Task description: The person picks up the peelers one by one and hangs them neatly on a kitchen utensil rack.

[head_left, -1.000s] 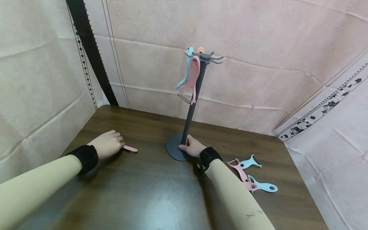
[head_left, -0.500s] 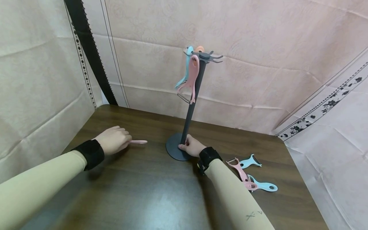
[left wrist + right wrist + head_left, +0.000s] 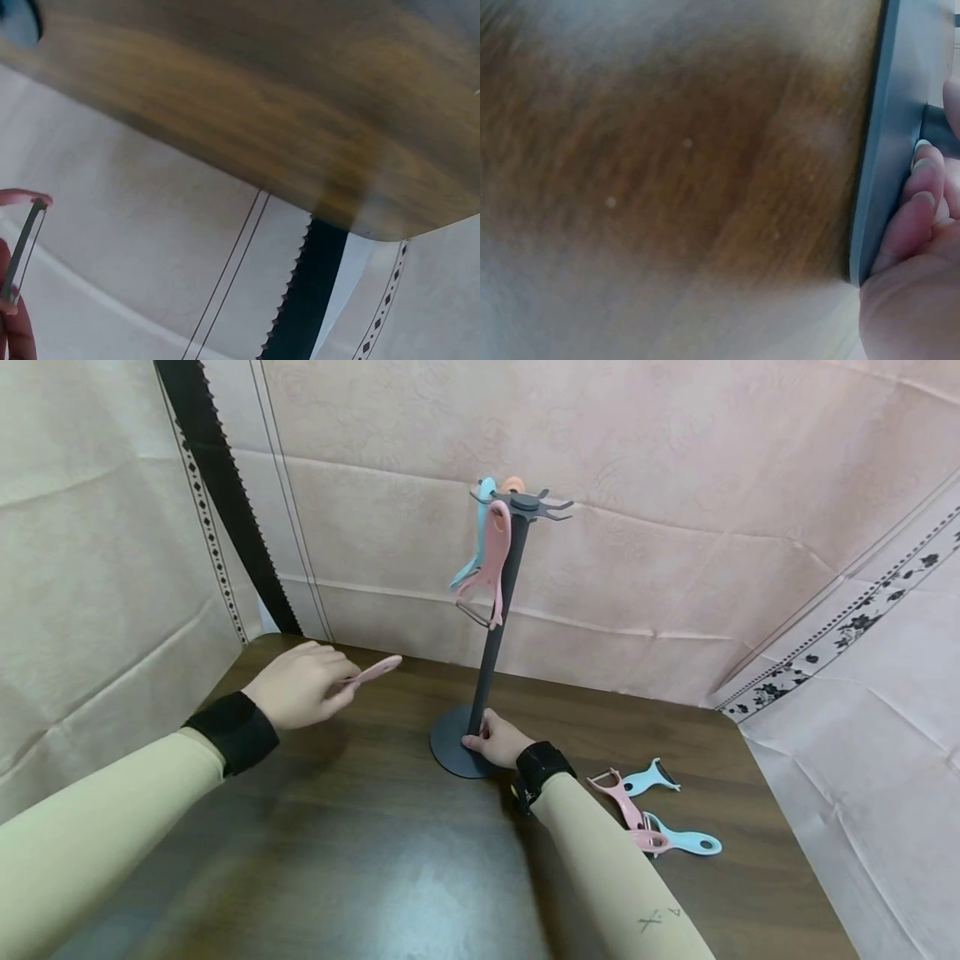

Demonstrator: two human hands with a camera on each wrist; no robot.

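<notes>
My left hand [image 3: 303, 691] pinches a pink peeler [image 3: 372, 671] and holds it in the air above the table, left of the grey hook stand [image 3: 495, 627]. In the left wrist view the peeler's blade [image 3: 21, 244] shows at the left edge beside my fingers. My right hand [image 3: 497, 739] grips the stand's pole just above its round base [image 3: 448, 752]; the right wrist view shows my fingers [image 3: 922, 202] curled on the base rim [image 3: 881, 150]. A pink peeler [image 3: 489, 564] and a blue peeler [image 3: 474, 539] hang from the stand's top hooks.
A pink peeler [image 3: 624, 810] and two blue peelers [image 3: 651, 776] [image 3: 686, 841] lie on the dark wooden table [image 3: 360, 843] at the right, near my right forearm. Pink patterned cloth walls surround the table on the left, back and right.
My left hand has lifted the pink peeler off the table and carried it up and rightwards toward the stand. My right hand has stayed on the stand's pole.
</notes>
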